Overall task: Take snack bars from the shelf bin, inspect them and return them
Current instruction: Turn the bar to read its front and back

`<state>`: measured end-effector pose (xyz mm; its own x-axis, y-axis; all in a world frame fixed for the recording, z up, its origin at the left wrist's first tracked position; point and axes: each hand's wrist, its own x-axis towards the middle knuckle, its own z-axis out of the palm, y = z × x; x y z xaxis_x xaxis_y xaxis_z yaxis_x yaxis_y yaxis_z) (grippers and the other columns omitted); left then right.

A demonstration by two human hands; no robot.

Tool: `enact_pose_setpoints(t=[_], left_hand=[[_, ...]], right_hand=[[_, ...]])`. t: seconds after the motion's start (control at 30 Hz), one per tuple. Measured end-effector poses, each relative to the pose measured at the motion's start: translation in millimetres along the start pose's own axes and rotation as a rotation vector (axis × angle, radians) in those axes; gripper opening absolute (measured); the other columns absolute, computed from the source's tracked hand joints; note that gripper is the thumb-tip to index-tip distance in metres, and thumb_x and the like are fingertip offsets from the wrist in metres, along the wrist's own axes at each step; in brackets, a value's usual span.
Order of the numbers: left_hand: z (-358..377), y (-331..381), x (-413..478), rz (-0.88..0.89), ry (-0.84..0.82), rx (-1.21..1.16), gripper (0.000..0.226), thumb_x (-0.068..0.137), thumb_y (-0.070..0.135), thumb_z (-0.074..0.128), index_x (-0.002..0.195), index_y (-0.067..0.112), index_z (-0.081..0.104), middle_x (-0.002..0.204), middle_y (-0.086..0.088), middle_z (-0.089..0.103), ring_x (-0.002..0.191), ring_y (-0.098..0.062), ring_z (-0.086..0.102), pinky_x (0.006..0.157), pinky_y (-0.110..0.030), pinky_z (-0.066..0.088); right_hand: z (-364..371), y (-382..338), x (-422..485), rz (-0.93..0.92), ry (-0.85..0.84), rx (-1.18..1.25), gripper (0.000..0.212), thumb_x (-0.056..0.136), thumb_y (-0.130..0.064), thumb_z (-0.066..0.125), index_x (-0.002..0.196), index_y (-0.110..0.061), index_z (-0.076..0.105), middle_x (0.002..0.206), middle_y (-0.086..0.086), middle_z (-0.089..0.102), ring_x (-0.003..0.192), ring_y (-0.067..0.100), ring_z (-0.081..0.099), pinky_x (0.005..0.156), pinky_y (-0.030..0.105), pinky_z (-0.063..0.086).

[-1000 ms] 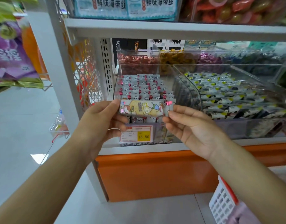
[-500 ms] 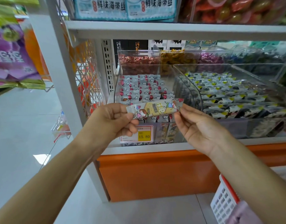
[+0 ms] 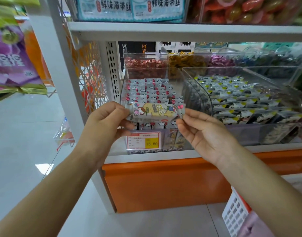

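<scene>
Right, I have the left hand pinching the left crimped end of a pale yellow, cartoon-printed foil snack bar, thumb on top and fingers curled beneath. The right hand pinches the opposite crimped end between thumb and forefinger, its other fingers loosely bent. The hands are apart, and the bar lies level between them with its printed face toward me.

The bar hangs just in front of the open mouth of the clear plastic bin; I cannot tell whether it touches the front wall. Inside that bin, glossy white wrapped bars with red spots lie in tight rows. A white and yellow price label reading 15.80 sits on the bin's front wall, below the held bar and just beside my left fingers.

Just right of the bin stands a wider clear tub with a curved wall, filled with black, white and yellow packets. Behind the bin is a smaller clear box of red foil sweets.

Above the bin, the flat white shelf board leaves open room over its mouth. Left of the bin, a white wire mesh panel closes that side. Below it runs a smooth orange base panel, and low to the right is a white lattice basket.
</scene>
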<state>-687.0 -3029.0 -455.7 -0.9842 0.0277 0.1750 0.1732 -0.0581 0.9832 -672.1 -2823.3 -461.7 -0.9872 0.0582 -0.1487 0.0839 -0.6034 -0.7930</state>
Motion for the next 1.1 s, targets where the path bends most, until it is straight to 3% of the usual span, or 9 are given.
enact_pose_setpoints(t=[0.2, 0.5, 0.67, 0.8, 0.9, 1.1], left_hand=[[6.8, -0.3, -1.5, -0.009, -0.016, -0.191, 0.02, 0.089, 0.005, 0.054, 0.07, 0.01, 0.058, 0.054, -0.004, 0.062, 0.052, -0.01, 0.061, 0.053, -0.016, 0.051], [2.7, -4.1, -2.4, 0.178, 0.072, 0.071, 0.025, 0.09, -0.002, 0.052, 0.073, 0.014, 0.042, 0.051, -0.001, 0.061, 0.05, -0.014, 0.062, 0.048, -0.019, 0.049], [4.6, -1.5, -4.9, 0.194, -0.017, 0.139, 0.03, 0.095, -0.001, 0.043, 0.08, 0.019, 0.059, 0.064, 0.011, 0.062, 0.058, -0.01, 0.061, 0.057, -0.02, 0.053], [5.3, 1.2, -4.6, 0.115, 0.0, 0.06, 0.029, 0.094, 0.003, 0.045, 0.082, 0.015, 0.069, 0.067, 0.002, 0.069, 0.063, -0.014, 0.067, 0.06, -0.02, 0.055], [3.7, 1.8, -4.7, 0.115, -0.004, 0.063, 0.017, 0.089, 0.001, 0.056, 0.086, 0.014, 0.068, 0.068, -0.003, 0.069, 0.064, -0.015, 0.069, 0.061, -0.019, 0.055], [0.3, 0.7, -4.5, 0.112, -0.016, 0.099, 0.024, 0.085, -0.007, 0.057, 0.09, 0.015, 0.064, 0.067, -0.002, 0.069, 0.066, -0.013, 0.07, 0.062, -0.016, 0.054]], right_hand=[[0.2, 2.3, 2.3, 0.048, 0.041, 0.139, 0.016, 0.08, 0.01, 0.054, 0.089, -0.001, 0.061, 0.061, 0.012, 0.069, 0.056, 0.016, 0.069, 0.047, 0.02, 0.053], [0.0, 5.7, 1.7, 0.035, 0.065, 0.116, 0.017, 0.083, 0.011, 0.053, 0.089, -0.002, 0.061, 0.06, 0.011, 0.069, 0.055, 0.016, 0.068, 0.048, 0.02, 0.053], [-2.2, 4.9, 2.2, 0.022, 0.05, 0.122, 0.018, 0.081, 0.009, 0.054, 0.093, -0.002, 0.061, 0.065, 0.011, 0.07, 0.057, 0.016, 0.069, 0.049, 0.02, 0.053], [-2.2, 2.9, 1.7, -0.031, 0.047, 0.111, 0.018, 0.083, 0.011, 0.053, 0.091, -0.002, 0.061, 0.063, 0.01, 0.069, 0.059, 0.017, 0.069, 0.051, 0.02, 0.054], [-1.4, 2.8, 1.8, -0.06, 0.029, 0.084, 0.02, 0.083, 0.013, 0.051, 0.092, -0.002, 0.062, 0.066, 0.011, 0.071, 0.062, 0.018, 0.07, 0.053, 0.021, 0.055], [-2.3, 2.8, 2.8, -0.122, 0.018, 0.015, 0.022, 0.082, 0.013, 0.053, 0.093, -0.003, 0.064, 0.071, 0.01, 0.072, 0.066, 0.019, 0.071, 0.056, 0.02, 0.055]])
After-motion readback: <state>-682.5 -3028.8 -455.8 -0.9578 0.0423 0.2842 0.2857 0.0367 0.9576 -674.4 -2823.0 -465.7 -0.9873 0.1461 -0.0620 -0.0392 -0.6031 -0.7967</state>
